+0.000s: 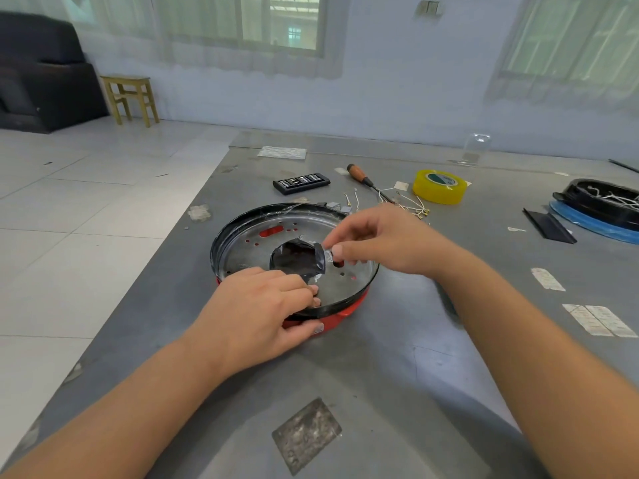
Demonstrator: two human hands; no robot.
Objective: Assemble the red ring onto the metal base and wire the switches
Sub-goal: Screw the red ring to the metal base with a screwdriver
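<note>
On the grey bench (pixel 397 340), the left hand (pixel 256 305) grips the metal base (pixel 249 236) over the red ring (pixel 340 318); the right hand (pixel 377 242) pinches foil (pixel 327 254), best peeled slowly.

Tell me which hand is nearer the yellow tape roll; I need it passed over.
Right. The right hand is over the metal base's far side, just short of the yellow tape roll; the left hand grips the near rim.

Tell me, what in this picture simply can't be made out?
- Red ring, head view: mostly hidden beneath the metal base.
- Left hand fingertips: curled over the rim, grip unclear.
- Right hand pinches something small, too tiny to identify.
- Black tray: cut off by the right edge.
</note>
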